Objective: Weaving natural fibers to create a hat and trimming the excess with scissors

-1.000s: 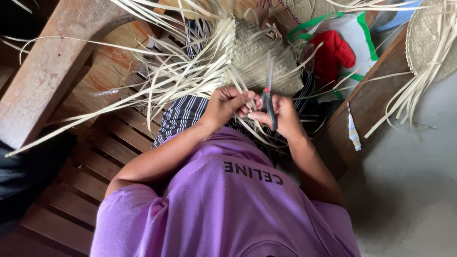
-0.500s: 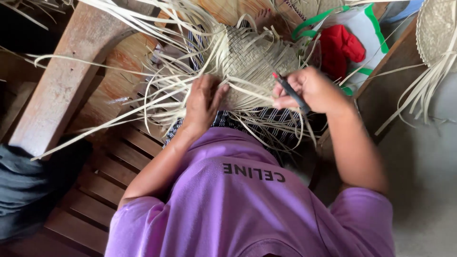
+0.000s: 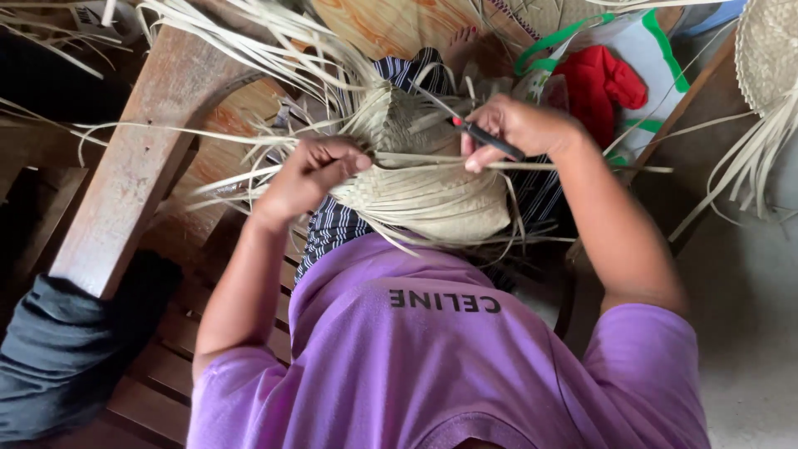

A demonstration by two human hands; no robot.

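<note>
Between the fingertips, over the lap: left hand curled shut around pale straw strips, fingertips folded under and out of sight; right hand pinched narrow on a slim dark tool with a red end, its tip lost among the strands, its kind hard to tell. Directly beneath both hands, resting against the striped cloth on the knees, a half-woven straw piece, domed, tan and tightly plaited in flat bands, ragged at the edges where loose strips fan out toward the upper left and across the right wrist. Far side of the weave hidden by the hands; lower edge tucked behind a purple shirt bearing dark lettering across the chest. Above, partly covered by strands, a bare foot on an orange patterned mat. At upper right, a white bag with green trim, cut by the top edge, holding a red cloth. At far right, another woven straw piece, cropped by the border, long strips trailing down over grey floor. At left, a worn wooden beam crossing a slatted wooden bench, with a dark bundled cloth at the lower left corner, its shape unclear.
</note>
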